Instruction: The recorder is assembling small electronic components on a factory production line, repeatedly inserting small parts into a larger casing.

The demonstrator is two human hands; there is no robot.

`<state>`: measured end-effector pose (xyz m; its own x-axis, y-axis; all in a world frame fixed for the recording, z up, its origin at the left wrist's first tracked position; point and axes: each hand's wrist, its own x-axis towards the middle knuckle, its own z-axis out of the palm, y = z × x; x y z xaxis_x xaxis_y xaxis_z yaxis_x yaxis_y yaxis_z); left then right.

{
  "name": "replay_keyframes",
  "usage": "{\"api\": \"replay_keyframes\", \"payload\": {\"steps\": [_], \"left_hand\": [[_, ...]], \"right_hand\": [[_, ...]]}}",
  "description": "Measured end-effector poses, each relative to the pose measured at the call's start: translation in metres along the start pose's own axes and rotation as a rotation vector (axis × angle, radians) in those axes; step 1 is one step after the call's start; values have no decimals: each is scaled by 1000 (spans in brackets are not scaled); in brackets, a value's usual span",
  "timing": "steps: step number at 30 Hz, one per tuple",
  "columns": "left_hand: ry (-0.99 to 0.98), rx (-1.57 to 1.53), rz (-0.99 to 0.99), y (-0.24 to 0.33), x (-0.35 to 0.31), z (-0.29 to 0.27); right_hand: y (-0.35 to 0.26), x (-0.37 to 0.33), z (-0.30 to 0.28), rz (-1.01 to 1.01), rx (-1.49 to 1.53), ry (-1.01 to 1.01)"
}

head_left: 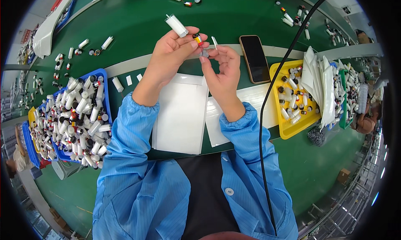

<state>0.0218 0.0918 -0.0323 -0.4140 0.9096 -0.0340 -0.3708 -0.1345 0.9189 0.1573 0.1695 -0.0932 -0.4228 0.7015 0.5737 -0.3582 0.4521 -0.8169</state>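
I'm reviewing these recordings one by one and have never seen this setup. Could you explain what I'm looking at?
There is no robot: a person in blue sleeves works bare-handed. The single picture comes from a fisheye camera on their head, looking down, so straight edges bend.

The left hand holds a white cylinder and a small red-and-yellow part. The right hand appears to hold a slim white piece.

On the green bench lie white sheets and a smartphone. A blue bin at left and a yellow tray at right hold many small parts.
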Motion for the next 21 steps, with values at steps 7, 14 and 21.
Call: {"api": "replay_keyframes", "payload": {"steps": [7, 14, 21], "left_hand": [[-57, 107, 46, 0, 0, -7], [-122, 191, 96, -8, 0, -4], [-134, 272, 109, -7, -4, 1]], "right_hand": [[-24, 22, -17, 48, 95, -12], [-41, 29, -11, 407, 300, -69], [-37, 27, -7, 437, 243, 0]]}}
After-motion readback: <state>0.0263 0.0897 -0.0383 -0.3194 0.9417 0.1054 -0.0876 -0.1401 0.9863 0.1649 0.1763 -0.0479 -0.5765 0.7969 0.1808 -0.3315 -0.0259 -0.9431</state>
